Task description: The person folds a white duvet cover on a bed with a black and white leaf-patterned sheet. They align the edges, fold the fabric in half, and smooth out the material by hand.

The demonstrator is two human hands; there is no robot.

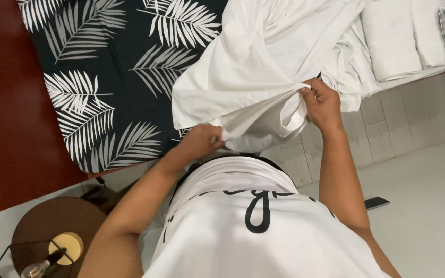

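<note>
Both hands (202, 140) (323, 103) gripping white cloth (253, 77) over leaf-print cover (104, 77).

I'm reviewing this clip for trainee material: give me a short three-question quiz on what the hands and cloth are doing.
1. True or false: both hands grip the white cloth.
2. What lies under the cloth? A) black leaf-print cover B) bare red surface C) floor tiles
3. Which hand pinches the cloth higher in the picture?

Key
1. True: left hand and right hand each pinch an edge.
2. A, the leaf-print cover.
3. The right hand.
</note>
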